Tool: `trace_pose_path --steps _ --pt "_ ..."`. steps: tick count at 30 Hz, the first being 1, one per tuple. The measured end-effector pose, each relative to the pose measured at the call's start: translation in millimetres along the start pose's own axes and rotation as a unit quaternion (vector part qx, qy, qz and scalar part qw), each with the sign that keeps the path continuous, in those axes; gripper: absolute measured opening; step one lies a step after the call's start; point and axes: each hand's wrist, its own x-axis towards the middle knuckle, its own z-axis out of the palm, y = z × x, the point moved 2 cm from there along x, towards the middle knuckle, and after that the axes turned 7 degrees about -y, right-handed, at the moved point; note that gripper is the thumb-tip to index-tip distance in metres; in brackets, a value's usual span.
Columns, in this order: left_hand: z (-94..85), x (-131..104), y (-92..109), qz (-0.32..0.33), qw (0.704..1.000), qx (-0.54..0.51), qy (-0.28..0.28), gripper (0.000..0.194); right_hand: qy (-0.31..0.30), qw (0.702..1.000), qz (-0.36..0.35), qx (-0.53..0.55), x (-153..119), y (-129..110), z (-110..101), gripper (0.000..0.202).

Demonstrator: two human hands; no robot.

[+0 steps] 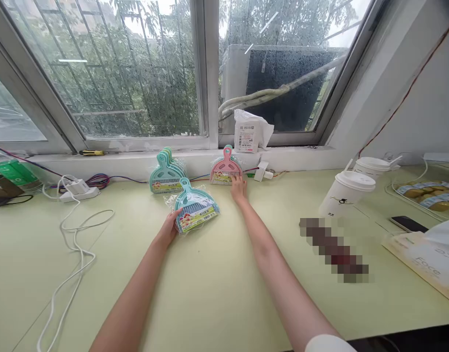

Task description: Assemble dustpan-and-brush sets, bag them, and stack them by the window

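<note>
My left hand (168, 229) is closed on the lower left edge of a teal dustpan and brush set (196, 208). That set is in clear plastic with a printed label, tilted over the table. My right hand (239, 187) reaches forward to a pink dustpan and brush set (227, 166) standing upright by the window wall. Its fingers are apart, touching the lower right front of the pink set; the thumb is hard to make out. Just behind the teal set in my left hand, several more teal dustpan sets (167, 171) stand nested together.
A white power strip (79, 194) with loose cables lies at the left. On the sill are a screwdriver (92, 153) and a white packet (248, 134). To the right stand paper cups (343, 195), a phone (408, 224) and a tissue pack (425, 264). A blurred patch covers something nearby.
</note>
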Motion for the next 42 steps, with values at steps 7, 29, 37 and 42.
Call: trace_pose_path --steps 7,29,37,42 --pt "-5.6 4 -3 0.000 1.000 -0.010 -0.008 0.036 0.044 0.993 -0.086 0.066 -19 -8 -15 0.048" --pt "88.6 -45 -49 -0.011 0.977 0.028 -0.213 0.040 -0.084 0.676 0.185 0.708 -193 -18 -91 0.030" --pt "67.8 -42 -35 0.038 0.990 0.128 -0.053 0.060 -0.150 0.645 0.159 0.732 -197 -12 -104 0.038" --pt "51.9 -32 -30 0.048 0.990 0.126 0.040 0.049 -0.191 0.640 0.137 0.731 -195 -13 -109 0.040"
